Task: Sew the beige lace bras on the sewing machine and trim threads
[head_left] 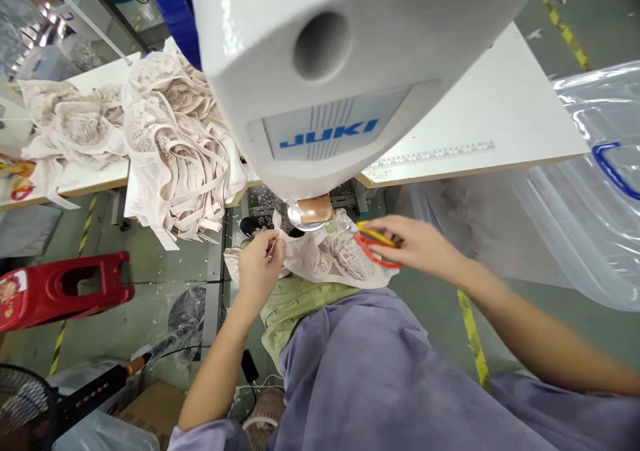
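A pale beige lace bra (350, 258) lies over my lap, below the head of a white JUKI sewing machine (325, 131). My left hand (260, 261) is closed, pinching a strap or edge of the bra at its left side. In my right hand (420, 244) are scissors (377, 244) with red and yellow handles. Their blades point left, close to the lace by the machine's needle area, and are partly blurred. I cannot tell whether the blades touch the fabric.
A heap of similar bras (175, 138) hangs over the left table edge, with more bras (80, 121) behind. On the right, a ruler scale (435, 154) marks the white tabletop (520, 104). Also around are a clear plastic bin (595, 238), a red stool (95, 284) and a fan (25, 404).
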Tool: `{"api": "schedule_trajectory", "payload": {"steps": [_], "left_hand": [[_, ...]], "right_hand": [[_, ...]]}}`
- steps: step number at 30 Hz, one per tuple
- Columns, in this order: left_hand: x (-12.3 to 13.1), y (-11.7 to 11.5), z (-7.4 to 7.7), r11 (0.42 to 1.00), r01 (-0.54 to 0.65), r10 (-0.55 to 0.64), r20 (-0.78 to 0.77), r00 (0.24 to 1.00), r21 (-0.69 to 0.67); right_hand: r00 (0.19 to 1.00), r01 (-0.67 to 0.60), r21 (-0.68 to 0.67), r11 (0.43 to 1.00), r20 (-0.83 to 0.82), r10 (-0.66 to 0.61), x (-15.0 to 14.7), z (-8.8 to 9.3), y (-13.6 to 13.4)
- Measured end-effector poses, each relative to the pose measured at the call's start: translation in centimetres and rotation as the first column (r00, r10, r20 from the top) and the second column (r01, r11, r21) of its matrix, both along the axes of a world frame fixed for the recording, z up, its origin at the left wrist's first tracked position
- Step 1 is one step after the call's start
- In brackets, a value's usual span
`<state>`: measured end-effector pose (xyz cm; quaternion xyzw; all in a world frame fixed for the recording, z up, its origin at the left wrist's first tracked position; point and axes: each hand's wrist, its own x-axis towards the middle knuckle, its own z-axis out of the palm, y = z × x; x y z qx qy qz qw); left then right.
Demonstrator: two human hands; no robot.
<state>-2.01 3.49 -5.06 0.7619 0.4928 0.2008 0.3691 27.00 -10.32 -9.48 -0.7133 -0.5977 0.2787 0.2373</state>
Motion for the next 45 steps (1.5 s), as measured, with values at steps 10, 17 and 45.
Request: {"api": "schedule_trajectory", "payload": {"steps": [10, 17, 45], "left_hand": [[-1.3, 2.9, 2.3, 0.896, 0.325, -0.338, 0.012, 0.941, -0.302], [0.2, 0.6, 0.0, 0.926, 0.34, -0.295, -0.248, 0.923, 0.163], [6.3, -1.6, 2.0, 0.833, 0.19, -0.068, -0.244, 0.967, 0.519]], "right_hand": [[0.861, 0.18, 0.119, 0.976, 0.461, -0.215, 9.9, 2.5, 10.7], [0.948, -0.188, -0.09, 0.978, -0.278, 0.157, -2.1, 2.9, 3.3], [0.908, 0.242, 0.291, 0.926, -0.404, -0.11, -3.0, 6.2, 12.6]]}}
